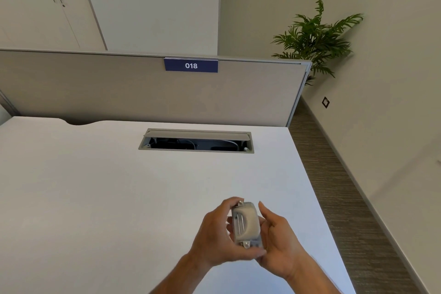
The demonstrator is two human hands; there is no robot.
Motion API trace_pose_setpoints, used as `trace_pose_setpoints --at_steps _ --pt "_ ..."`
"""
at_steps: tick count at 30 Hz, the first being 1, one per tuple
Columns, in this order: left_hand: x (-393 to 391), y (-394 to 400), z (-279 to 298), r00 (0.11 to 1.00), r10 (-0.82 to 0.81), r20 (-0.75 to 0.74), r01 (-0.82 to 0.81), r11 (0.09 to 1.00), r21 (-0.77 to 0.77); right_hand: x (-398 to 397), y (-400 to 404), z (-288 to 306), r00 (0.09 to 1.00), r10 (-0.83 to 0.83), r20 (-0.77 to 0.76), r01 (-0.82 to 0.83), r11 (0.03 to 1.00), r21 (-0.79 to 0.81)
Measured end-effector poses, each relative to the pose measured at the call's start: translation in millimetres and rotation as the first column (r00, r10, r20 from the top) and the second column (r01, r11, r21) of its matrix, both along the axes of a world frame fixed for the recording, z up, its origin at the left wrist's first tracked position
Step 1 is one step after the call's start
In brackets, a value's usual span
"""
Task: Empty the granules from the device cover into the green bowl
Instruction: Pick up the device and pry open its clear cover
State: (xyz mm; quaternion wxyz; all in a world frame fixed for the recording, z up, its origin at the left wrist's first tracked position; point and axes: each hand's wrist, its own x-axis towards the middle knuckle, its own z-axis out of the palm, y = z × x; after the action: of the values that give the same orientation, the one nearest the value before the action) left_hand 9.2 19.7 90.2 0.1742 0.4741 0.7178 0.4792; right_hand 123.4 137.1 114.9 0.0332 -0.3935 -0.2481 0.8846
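Observation:
A small grey device (pixel 246 223) with a rounded cover and two thin metal bars is held upright above the white desk (pixel 107 186). My left hand (pixel 214 234) grips it from the left, fingers curled round its top and bottom. My right hand (pixel 278 246) cups it from the right and beneath. No green bowl and no granules show in this view.
An open cable tray (pixel 195 141) is set into the desk at the back. A grey partition (pixel 119 93) with a blue "018" sign (pixel 191 65) stands behind it. The desk's right edge drops to a brown carpet (pixel 346 198); a potted plant (pixel 315 38) stands in the corner.

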Motion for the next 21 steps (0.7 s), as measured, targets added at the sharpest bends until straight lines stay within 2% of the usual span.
trace_pose_setpoints --at_steps 4,8,15,21 --pt "-14.2 5.9 11.2 0.995 0.097 0.028 -0.097 0.995 0.010 12.2 -2.1 0.1 0.972 0.027 -0.234 -0.020 0.999 0.032" --pt "-24.7 9.2 16.8 0.987 0.152 0.044 -0.154 0.988 0.029 14.2 -2.2 -1.7 0.930 0.072 -0.360 -0.040 0.995 0.096" --pt "-27.5 13.1 23.7 0.983 0.180 0.024 -0.181 0.983 0.010 5.4 -10.9 -1.1 0.920 0.046 -0.389 -0.003 0.994 0.111" --pt "-29.2 13.7 26.3 0.983 0.181 0.016 -0.180 0.983 -0.014 2.9 -12.9 2.6 0.904 0.016 -0.428 0.000 0.999 0.038"
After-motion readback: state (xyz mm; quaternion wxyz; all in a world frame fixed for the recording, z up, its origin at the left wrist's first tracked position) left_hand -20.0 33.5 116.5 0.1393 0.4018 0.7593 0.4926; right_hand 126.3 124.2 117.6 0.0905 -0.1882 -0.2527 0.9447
